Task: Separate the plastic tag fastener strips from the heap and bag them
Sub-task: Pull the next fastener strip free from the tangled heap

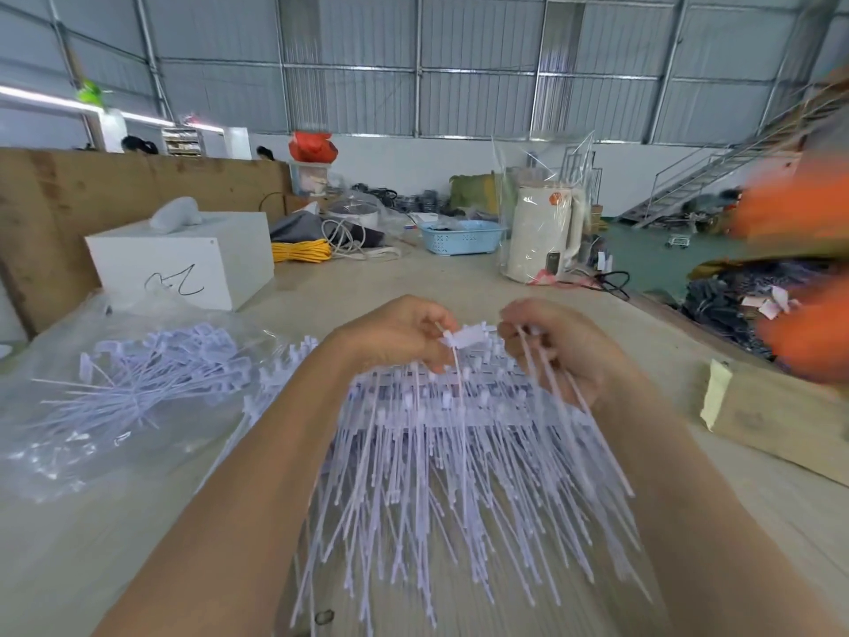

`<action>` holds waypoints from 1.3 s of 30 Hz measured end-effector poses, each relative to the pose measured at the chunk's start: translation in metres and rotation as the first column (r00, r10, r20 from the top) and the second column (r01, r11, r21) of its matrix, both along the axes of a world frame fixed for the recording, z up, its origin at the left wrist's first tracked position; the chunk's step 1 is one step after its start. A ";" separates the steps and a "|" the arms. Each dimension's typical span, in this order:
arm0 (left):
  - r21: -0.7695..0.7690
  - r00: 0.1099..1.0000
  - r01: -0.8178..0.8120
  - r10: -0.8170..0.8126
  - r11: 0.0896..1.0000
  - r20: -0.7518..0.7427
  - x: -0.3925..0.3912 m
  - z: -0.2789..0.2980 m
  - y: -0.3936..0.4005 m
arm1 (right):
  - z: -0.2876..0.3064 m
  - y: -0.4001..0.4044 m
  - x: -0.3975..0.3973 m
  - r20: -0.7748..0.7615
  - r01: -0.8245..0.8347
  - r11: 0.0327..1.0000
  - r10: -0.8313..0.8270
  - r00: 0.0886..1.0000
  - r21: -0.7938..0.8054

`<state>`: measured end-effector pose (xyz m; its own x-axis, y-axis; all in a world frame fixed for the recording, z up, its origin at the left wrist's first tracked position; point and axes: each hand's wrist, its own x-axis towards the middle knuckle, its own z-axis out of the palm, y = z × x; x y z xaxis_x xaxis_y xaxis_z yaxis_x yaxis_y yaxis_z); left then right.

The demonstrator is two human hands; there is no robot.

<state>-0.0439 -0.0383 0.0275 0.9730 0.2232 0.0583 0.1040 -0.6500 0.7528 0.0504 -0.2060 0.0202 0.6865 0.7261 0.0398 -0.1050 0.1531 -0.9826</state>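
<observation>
A heap of white plastic tag fastener strips (459, 462) fans out on the table in front of me, its thin tails pointing toward me. My left hand (395, 335) pinches one strip (459, 342) by its head, just above the heap's far edge. My right hand (558, 347) grips a few strips (551, 374) whose tails run down across its palm. To the left lies a clear plastic bag (59, 434) with a bundle of separated strips (151, 374) in it.
A white box (183, 264) stands at the back left against a cardboard wall (92, 190). Yellow cable (301, 251), a blue basket (461, 236) and a bagged white kettle (540, 232) sit farther back. A cardboard box (776, 420) lies at right. Blurred orange shapes (795, 209) fill the right edge.
</observation>
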 end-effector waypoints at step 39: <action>-0.036 0.997 -0.070 0.071 0.997 0.015 0.014 -0.011 -0.009 | -0.039 0.026 0.003 0.441 0.149 0.989 -0.133 0.888 -0.001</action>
